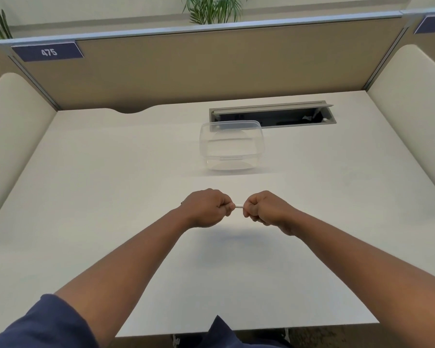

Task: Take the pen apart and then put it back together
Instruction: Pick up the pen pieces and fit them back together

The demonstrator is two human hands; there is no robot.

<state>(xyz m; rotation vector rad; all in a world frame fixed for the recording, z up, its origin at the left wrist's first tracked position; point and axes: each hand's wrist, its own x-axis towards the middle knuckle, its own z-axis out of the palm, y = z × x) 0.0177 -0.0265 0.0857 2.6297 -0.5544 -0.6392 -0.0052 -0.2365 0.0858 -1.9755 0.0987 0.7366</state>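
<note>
A white pen [239, 205] lies level between my two fists, a little above the white desk [111, 172]. Only a short white stretch of it shows in the gap; both ends are hidden inside my fingers. My left hand [206, 208] is closed around its left end. My right hand [264, 209] is closed around its right end. The two hands sit close together, knuckles up, over the middle of the desk.
A clear plastic container [231, 146] with its lid stands behind my hands. Beyond it an open cable tray [271, 114] is sunk into the desk. Beige partition walls close off the back and both sides.
</note>
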